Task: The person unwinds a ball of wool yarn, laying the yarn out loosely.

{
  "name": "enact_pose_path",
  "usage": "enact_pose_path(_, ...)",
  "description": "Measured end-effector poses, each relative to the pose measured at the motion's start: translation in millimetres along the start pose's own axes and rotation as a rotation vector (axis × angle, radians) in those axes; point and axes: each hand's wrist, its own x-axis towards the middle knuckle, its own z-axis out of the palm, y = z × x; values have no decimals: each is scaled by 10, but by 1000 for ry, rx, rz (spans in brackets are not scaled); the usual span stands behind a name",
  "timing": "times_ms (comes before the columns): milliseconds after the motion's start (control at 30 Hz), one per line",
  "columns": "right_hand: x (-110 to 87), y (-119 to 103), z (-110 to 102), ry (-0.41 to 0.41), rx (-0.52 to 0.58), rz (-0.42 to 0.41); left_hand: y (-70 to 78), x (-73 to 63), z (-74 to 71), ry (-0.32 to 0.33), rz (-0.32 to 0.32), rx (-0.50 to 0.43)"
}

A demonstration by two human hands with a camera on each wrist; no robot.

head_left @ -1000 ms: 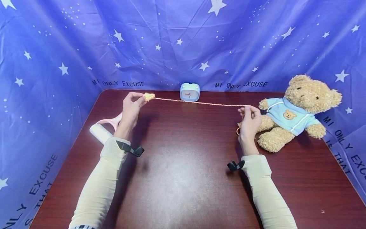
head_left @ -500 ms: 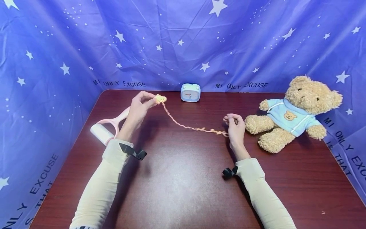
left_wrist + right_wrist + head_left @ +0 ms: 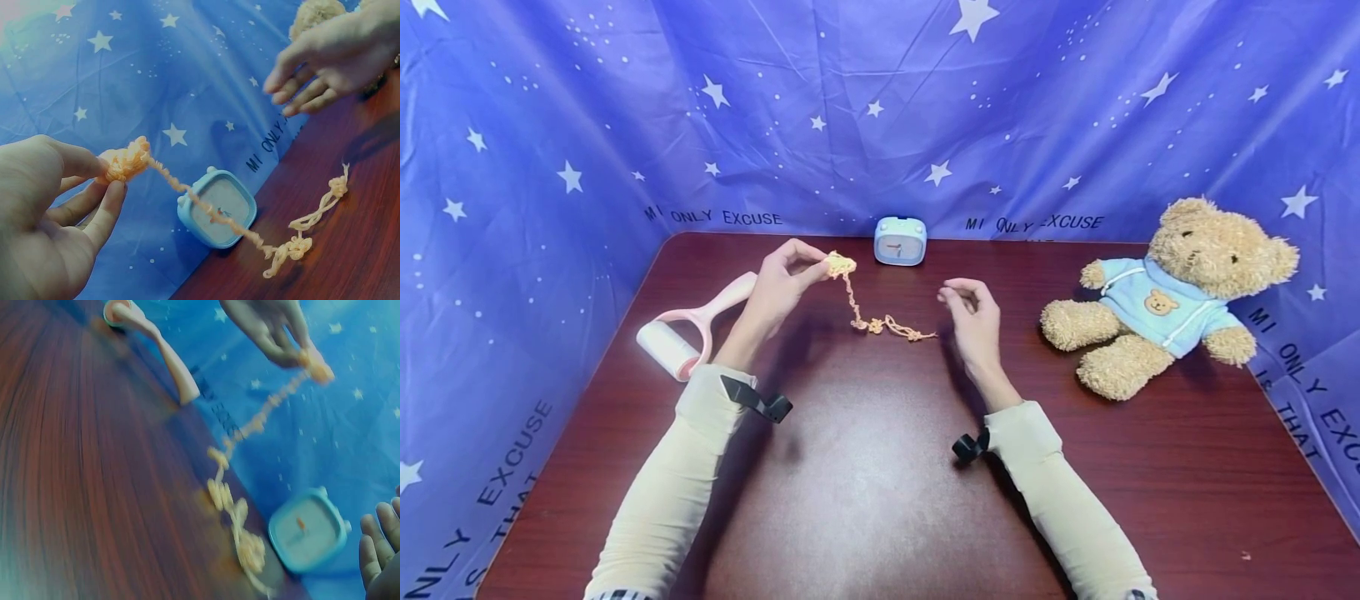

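My left hand (image 3: 775,292) pinches the thick, pale-yellow crocheted end (image 3: 130,162) of a yarn cord between thumb and fingertips. From there the peach-coloured yarn cord (image 3: 187,192) slopes down to the tabletop. Small knotted clusters (image 3: 300,247) and a loop make up its lower part, which ends in a thin tail. Just right of that tail is my right hand (image 3: 977,329), apart from the cord. Its fingers are loosely bent and hold nothing; the left wrist view shows them spread apart.
Behind the cord, at the table's back edge, stands a light-blue alarm clock (image 3: 900,242). A pink-handled lint roller (image 3: 668,348) lies left, beside my left forearm. To the right sits a teddy bear (image 3: 1180,308) in a blue top. A starry blue curtain (image 3: 850,150) surrounds the table (image 3: 880,500).
The cord was stretched taut between both hands; my right hand has let go and moved left. The cord now hangs slack from my left hand, which has shifted right.
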Motion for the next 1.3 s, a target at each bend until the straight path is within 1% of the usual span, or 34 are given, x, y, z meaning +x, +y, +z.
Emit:
enact_pose_path(200, -63, -50, 373, -119, -26, 0, 9, -14, 29, -20, 15, -1)
enact_pose_path(333, -68, -76, 596, -194, -34, 39, 18, -5, 44, -25, 24, 23)
enact_pose_path(433, -56, -91, 741, -230, -70, 67, 20, 9, 52, -26, 31, 51)
enact_pose_path(567, -69, -120, 903, -232, -99, 120, 17, 23, 58, -27, 30, 74)
enact_pose_path(667, -97, -137, 997, -205, -58, 175, 13, 16, 60, -20, 27, 100)
enact_pose_path(733, -115, -141, 1042, -180, -31, 196, 8, 9, 64, -17, 25, 122)
enact_pose_path(867, -131, -150, 1065, -140, 1, 213, 2, 3, 72, -22, 24, 155)
enact_pose_path(1000, -99, -178, 993, -105, 57, 198, -5, 11, 60, -21, 24, 156)
enact_pose_path(1067, -67, -199, 932, -84, 88, 172, -8, 13, 48, -17, 22, 129)
enact_pose_path(1233, 33, -211, 741, -37, 116, 110, -3, -5, 19, -9, 0, 3)
enact_pose_path(1300, 63, -201, 656, -23, 127, 94, -4, -12, 10, -3, -6, -23)
